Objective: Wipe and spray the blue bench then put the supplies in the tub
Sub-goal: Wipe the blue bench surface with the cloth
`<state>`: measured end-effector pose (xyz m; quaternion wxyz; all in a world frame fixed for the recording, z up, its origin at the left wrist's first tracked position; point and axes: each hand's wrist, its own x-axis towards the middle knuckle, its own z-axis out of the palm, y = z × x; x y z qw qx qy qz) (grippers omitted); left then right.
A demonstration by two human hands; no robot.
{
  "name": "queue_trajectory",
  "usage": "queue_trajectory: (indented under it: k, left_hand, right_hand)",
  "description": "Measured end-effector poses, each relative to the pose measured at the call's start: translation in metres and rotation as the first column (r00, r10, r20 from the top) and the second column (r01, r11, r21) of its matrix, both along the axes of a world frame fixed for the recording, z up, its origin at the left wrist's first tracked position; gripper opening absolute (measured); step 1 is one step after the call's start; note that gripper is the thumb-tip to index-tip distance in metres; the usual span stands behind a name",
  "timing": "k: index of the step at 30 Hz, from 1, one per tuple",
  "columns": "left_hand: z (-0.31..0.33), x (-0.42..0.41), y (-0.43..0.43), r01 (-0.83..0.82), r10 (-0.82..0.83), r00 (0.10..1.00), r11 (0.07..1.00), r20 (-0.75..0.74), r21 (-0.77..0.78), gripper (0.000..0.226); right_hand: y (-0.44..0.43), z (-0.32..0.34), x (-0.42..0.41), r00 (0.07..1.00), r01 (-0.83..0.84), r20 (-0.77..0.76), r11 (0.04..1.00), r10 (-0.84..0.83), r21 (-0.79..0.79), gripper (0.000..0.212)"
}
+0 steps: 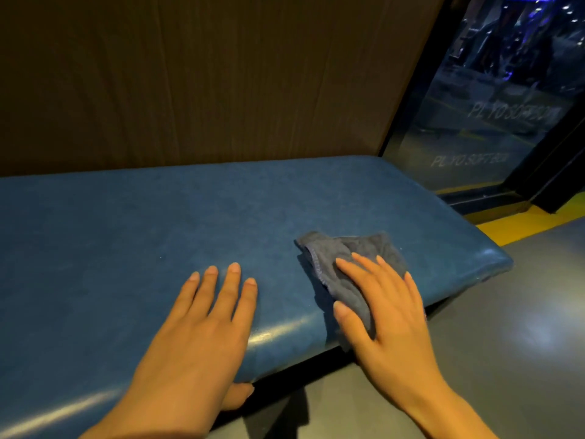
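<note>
Wiping stage: right hand (383, 307) flat, pressing grey cloth (348, 264) near blue bench (158, 223) front edge; left hand (202, 315) spread flat. Spraying, stowing remain; no bottle or tub visible.

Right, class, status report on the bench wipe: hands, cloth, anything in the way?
Left hand flat on blue bench, holding nothing. Right hand pressing grey cloth near bench's right end. Nothing seen in cloth's path.

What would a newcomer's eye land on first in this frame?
The blue bench fills the middle of the view. Near its right end, the right hand presses a crumpled grey cloth, while the left hand rests flat beside it on the front edge.
</note>
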<state>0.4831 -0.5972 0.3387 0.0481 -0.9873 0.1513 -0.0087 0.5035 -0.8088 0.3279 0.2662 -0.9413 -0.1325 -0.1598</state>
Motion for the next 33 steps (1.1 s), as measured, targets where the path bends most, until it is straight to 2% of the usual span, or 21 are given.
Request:
queue_trajectory:
  k: [2, 4, 6, 9, 12, 14, 15, 17, 18, 19, 21, 26, 29, 33]
  left_hand:
    - [0.01, -0.004, -0.004, -0.05, 0.051, 0.999, 0.998, -0.015, 0.045, 0.132]
    - [0.011, -0.006, -0.004, -0.021, 0.022, 0.999, 1.0, 0.045, -0.012, 0.121]
    - [0.009, -0.008, -0.003, -0.034, 0.03, 0.993, 0.999, -0.111, -0.032, 0.11]
    - [0.005, -0.01, 0.005, -0.03, 0.019, 0.996, 0.992, -0.086, -0.123, 0.109]
    - [0.01, -0.014, 0.017, -0.003, -0.016, 0.995, 0.981, -0.095, -0.192, 0.112]
    - [0.017, -0.019, 0.026, 0.006, -0.029, 0.994, 0.977, -0.105, -0.211, 0.115]
    - [0.017, -0.024, 0.032, 0.012, -0.033, 0.995, 0.976, -0.096, -0.219, 0.117]
    - [0.014, -0.035, 0.048, 0.026, -0.032, 0.999, 0.985, -0.036, -0.172, 0.112]
    - [0.012, -0.042, 0.058, -0.01, 0.0, 0.997, 0.989, -0.073, -0.145, 0.111]
    - [0.009, -0.049, 0.067, -0.04, 0.027, 0.996, 0.986, -0.08, -0.163, 0.112]
    - [-0.006, -0.062, 0.085, -0.087, 0.086, 0.996, 0.982, -0.009, -0.168, 0.108]
    - [-0.015, -0.09, 0.112, -0.178, 0.173, 0.984, 0.957, -0.043, -0.228, 0.098]
    - [-0.017, -0.101, 0.115, -0.219, 0.22, 0.975, 0.93, -0.029, -0.295, 0.096]
    - [-0.02, -0.113, 0.127, -0.24, 0.256, 0.966, 0.931, 0.024, -0.275, 0.094]
  right_hand:
    - [0.009, -0.001, -0.009, 0.997, -0.068, -0.047, 0.998, 0.068, 0.006, 0.059]
    - [0.017, 0.001, -0.015, 0.985, -0.13, -0.116, 0.991, 0.13, 0.014, 0.063]
    - [0.026, 0.004, -0.02, 0.951, -0.197, -0.237, 0.98, 0.196, 0.021, 0.066]
    - [0.039, 0.017, -0.024, 0.881, -0.333, -0.366, 0.942, 0.299, -0.033, 0.076]
    - [0.035, 0.039, -0.016, 0.751, -0.562, -0.547, 0.793, 0.369, -0.236, 0.089]
    - [0.029, 0.058, -0.001, 0.675, -0.666, -0.63, 0.685, 0.384, -0.295, 0.106]
    - [0.027, 0.064, 0.005, 0.66, -0.686, -0.642, 0.661, 0.39, -0.304, 0.107]
    - [0.033, 0.064, 0.014, 0.692, -0.712, -0.553, 0.565, 0.464, -0.417, 0.096]
    - [0.038, 0.061, 0.015, 0.731, -0.682, -0.458, 0.533, 0.506, -0.5, 0.089]
    - [0.042, 0.056, 0.016, 0.756, -0.654, -0.43, 0.534, 0.494, -0.536, 0.088]
    - [0.048, 0.044, 0.011, 0.783, -0.622, -0.402, 0.59, 0.475, -0.514, 0.091]
    - [0.069, 0.017, -0.005, 0.809, -0.57, -0.17, 0.68, 0.562, -0.462, 0.083]
    - [0.101, 0.011, -0.022, 0.834, -0.532, -0.096, 0.744, 0.544, -0.404, 0.078]
    - [0.156, 0.007, -0.048, 0.901, -0.402, 0.052, 0.872, 0.432, -0.28, 0.066]
